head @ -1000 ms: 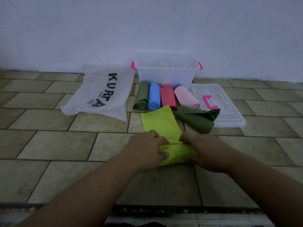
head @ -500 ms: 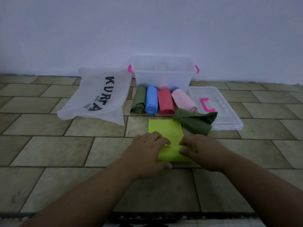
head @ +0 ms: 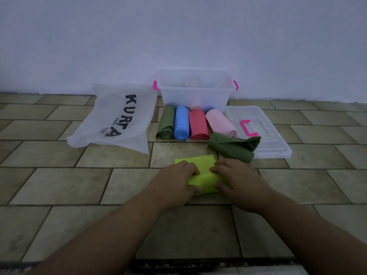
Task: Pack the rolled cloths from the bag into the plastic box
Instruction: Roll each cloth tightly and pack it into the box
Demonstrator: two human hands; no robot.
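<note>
Yellow-green cloth, partly rolled, on the tiled floor at centre, near the viewer; its rolled part lies under both hands, and a short flat strip extends from it toward the far side. Left hand on the left end of the roll, fingers curled over the top and thumb at the near edge, gripping the cloth; right hand on the right end in the same manner, fingers curled over the roll and thumb tucked at its near side; the two hands are close together with a narrow band of cloth visible between them.

Beyond the cloth, four finished rolls lie side by side on the floor, their far ends against the front wall of the plastic box: from left to right an olive-green roll, a blue roll, a red roll and a pink roll, the last angled to the right. A dark green cloth, loosely rolled, lies just right of the yellow-green cloth, its right end resting on the near corner of the clear lid; the lid lies flat to the right of the box and carries a pink handle. The box is clear, open-topped, with pink clasps at both ends, and stands against the pale wall; its contents cannot be made out. The white bag, printed KURTA, lies flat on the floor to the left of the box.
</note>
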